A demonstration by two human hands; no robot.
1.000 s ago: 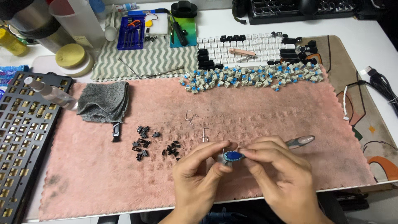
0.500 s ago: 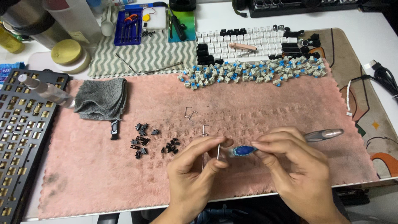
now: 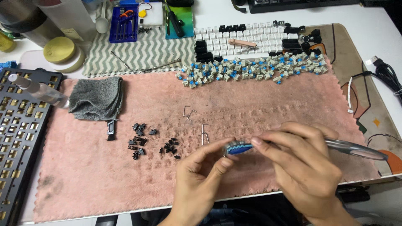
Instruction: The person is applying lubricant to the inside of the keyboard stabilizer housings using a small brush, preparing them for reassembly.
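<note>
Small blue-topped round container (image 3: 238, 148), light, rigid, likely slick, pinched at its rim by left hand (image 3: 200, 184) above the pink mat (image 3: 92, 175); right hand (image 3: 301, 167) clenched on a silvery tool (image 3: 356, 149).

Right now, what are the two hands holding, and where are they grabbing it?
The left hand pinches a small round blue-topped tin by its rim. The right hand grips a silvery tool along its shaft, its tip hidden.

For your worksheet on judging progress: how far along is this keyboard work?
Done: keycaps and switches lie off the bare plate. In hand: left hand holds a small blue tub; right hand holds a metal tool. Left: the switch pile and black parts.
</note>
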